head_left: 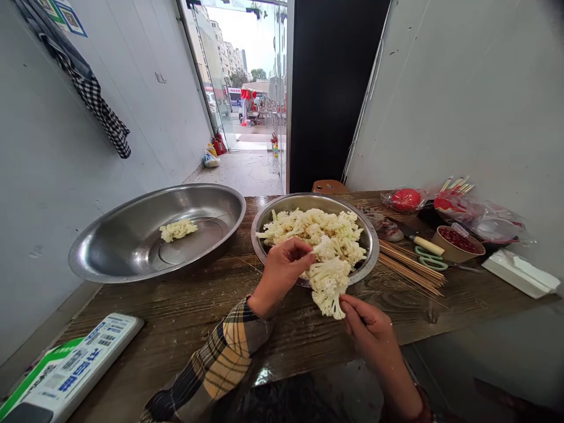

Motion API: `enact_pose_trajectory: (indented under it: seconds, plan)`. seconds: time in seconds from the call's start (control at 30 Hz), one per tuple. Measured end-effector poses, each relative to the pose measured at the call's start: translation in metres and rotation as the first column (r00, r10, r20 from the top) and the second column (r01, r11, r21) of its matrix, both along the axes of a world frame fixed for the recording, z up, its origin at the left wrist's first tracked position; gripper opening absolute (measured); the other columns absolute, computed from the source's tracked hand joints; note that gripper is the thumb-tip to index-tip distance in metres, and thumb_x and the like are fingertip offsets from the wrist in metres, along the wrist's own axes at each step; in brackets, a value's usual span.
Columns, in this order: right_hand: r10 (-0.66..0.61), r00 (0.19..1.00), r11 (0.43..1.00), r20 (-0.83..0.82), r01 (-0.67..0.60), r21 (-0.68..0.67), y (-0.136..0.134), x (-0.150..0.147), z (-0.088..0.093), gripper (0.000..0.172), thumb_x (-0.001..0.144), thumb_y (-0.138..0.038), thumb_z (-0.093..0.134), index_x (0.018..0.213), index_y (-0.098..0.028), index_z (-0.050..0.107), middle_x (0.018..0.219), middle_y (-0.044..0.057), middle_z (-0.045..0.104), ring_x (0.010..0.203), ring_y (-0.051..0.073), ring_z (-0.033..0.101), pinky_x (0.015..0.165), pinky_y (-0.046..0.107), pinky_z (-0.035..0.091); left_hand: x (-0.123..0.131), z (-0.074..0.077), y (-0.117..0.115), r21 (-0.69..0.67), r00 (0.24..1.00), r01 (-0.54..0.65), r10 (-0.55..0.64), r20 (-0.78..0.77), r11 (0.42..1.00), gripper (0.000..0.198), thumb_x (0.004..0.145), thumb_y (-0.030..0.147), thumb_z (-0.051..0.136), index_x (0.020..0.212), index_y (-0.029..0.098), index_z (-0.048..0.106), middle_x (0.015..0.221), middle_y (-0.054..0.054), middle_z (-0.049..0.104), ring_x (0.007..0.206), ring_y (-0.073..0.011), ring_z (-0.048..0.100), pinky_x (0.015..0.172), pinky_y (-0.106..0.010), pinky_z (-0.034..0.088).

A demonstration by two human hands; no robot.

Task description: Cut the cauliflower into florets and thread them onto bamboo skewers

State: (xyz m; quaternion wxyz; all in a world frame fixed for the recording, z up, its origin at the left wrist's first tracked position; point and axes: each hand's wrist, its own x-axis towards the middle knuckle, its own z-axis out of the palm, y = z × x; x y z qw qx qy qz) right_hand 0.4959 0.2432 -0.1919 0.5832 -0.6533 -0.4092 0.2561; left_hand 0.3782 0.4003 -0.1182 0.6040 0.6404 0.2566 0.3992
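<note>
A cauliflower piece [328, 285] is held up at the near edge of a steel bowl [372, 249], which is heaped with more cauliflower florets [304, 223]. My right hand [370, 329] pinches its stem end from below. At its upper left, the thumb and fingers of my left hand [286, 270] close together on the edge of the piece. Further left, a wide steel basin [132, 258] contains one small clump of cauliflower [178, 230], apart from both hands.
Bamboo skewers [412, 267] lie right of the bowl, beside green-handled scissors [429, 258], a wooden-handled knife [427, 244] and a paper bowl of red pieces [458, 241]. A white tissue pack [522, 273] rests at far right. A boxed white item [83, 364] occupies the near left.
</note>
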Motion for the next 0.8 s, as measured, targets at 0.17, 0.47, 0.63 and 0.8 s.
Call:
enact_pose_trajectory:
  seconds: [0.17,0.47,0.63,0.8]
  plan:
    - [0.007,0.999,1.0,0.039,-0.008,0.009,-0.002,0.0,0.006,0.032,0.084,-0.042,0.057,0.098,-0.019,0.074,0.052,-0.001,0.052,0.047,0.012,0.045,0.047,0.024,0.038,-0.006,0.006,0.0,0.148,0.997,-0.004,0.014,-0.071,0.989,0.014,0.069,0.027,0.072,0.077,0.016,0.069,0.077,-0.004,0.066,0.07,-0.0138,0.057,0.064,-0.025,0.045]
    - [0.039,0.993,0.999,0.112,-0.041,0.009,-0.004,0.002,0.011,0.032,0.086,-0.041,0.055,0.1,-0.019,0.074,0.052,-0.001,0.054,0.047,0.013,0.049,0.049,0.024,0.041,-0.015,0.009,0.005,0.379,0.993,0.045,0.001,-0.12,0.924,0.009,0.075,0.027,0.068,0.075,0.017,0.068,0.079,-0.005,0.068,0.076,-0.0173,0.061,0.073,-0.029,0.046]
    - [0.002,0.987,1.0,0.162,-0.005,0.017,-0.005,0.0,0.015,0.03,0.085,-0.041,0.055,0.094,-0.019,0.075,0.052,0.0,0.057,0.047,0.014,0.05,0.049,0.025,0.042,-0.017,0.013,0.006,0.441,0.987,0.132,-0.078,-0.139,0.888,0.01,0.078,0.026,0.065,0.073,0.018,0.069,0.079,-0.005,0.069,0.078,-0.0184,0.062,0.076,-0.031,0.046]
    - [-0.033,0.98,0.999,0.198,0.026,0.036,-0.005,0.0,0.015,0.028,0.084,-0.04,0.057,0.088,-0.02,0.075,0.054,0.001,0.06,0.049,0.014,0.052,0.05,0.026,0.043,-0.016,0.014,0.006,0.404,0.984,0.164,-0.119,-0.134,0.9,0.009,0.078,0.026,0.065,0.073,0.019,0.069,0.08,-0.005,0.069,0.08,-0.0192,0.062,0.078,-0.032,0.046]
